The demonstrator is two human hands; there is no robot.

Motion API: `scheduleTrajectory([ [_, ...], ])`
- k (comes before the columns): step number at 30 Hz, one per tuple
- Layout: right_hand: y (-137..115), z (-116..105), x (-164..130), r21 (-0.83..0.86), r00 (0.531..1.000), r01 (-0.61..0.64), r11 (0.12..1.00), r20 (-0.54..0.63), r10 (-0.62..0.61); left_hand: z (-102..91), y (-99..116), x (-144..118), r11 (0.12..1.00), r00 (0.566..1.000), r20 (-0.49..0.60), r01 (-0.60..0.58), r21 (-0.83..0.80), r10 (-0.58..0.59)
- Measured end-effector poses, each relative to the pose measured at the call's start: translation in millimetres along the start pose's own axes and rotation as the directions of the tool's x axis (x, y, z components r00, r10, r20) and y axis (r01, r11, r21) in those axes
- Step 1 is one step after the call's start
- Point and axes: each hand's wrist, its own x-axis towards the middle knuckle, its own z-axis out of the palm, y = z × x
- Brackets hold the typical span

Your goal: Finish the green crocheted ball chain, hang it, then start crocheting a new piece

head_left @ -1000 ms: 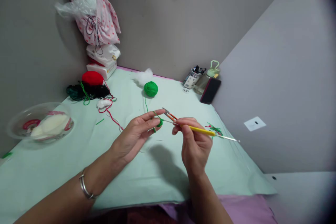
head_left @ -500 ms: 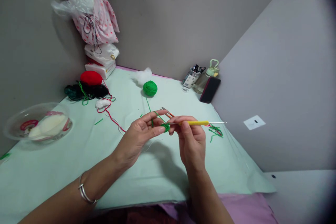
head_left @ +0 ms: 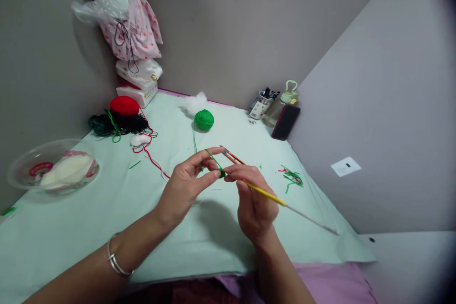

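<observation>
I am taking the mint-green table cover point(head_left: 89, 218) as my landmark and reading across it from its left edge. At that edge a clear, round plastic bowl point(head_left: 21, 161) is sitting, holding pale, smooth pieces I cannot tell apart. At the cover's far-left corner, a soft red yarn ball point(head_left: 124, 105) is lying on a fuzzy tangle of dark yarn point(head_left: 103, 126), with two stacked tissue packs point(head_left: 138, 80) behind and a pink dotted bag point(head_left: 137, 28) hanging over them.

Over the cover's middle, my left hand point(head_left: 185, 190) is pinching a tiny green crochet piece point(head_left: 222, 173) between thumb and fingertip — a thin green strand point(head_left: 195, 142) is looping over the forefinger and trailing back to one round green yarn ball point(head_left: 204, 119) near the cover's far edge, beside a white fluff of stuffing point(head_left: 195, 103). One metal bangle point(head_left: 117, 261) is ringing that wrist.

Just right of it, my right hand point(head_left: 254, 204) is closing around a single crochet hook point(head_left: 270, 195) — slim, yellow-handled, with a long silver shaft slanting toward the cover's right edge. Its working tip is meeting the green piece. A pair of orange-handled snips point(head_left: 231, 155) is lying on the cover behind both hands.

Further right, green yarn scraps point(head_left: 292, 178) are scattered loosely; at the far-right corner, one jar of pens point(head_left: 261, 104), one clear bottle point(head_left: 281, 104) and one dark phone point(head_left: 285, 122) are standing together.
</observation>
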Motion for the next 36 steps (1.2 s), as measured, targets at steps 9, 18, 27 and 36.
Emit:
scheduleTrajectory([
  [9,3,3,-3,-0.216,0.991,0.135,0.967,0.013,-0.135,3.0,3,-3,0.994,0.997,-0.046,-0.061,0.091,0.066],
  [18,-1,3,1,-0.03,0.99,-0.038,0.999,-0.14,0.034,0.7,8,3,0.891,0.947,0.182,0.313,-0.328,-0.265],
  [27,4,8,8,0.257,0.965,-0.221,0.941,-0.079,0.248,5.6,3,-1,0.971,0.988,0.078,0.145,-0.191,-0.132],
  [36,3,6,2,-0.02,0.993,-0.058,0.998,-0.107,0.055,2.2,4,5,0.87,0.943,0.186,0.326,-0.368,-0.275],
])
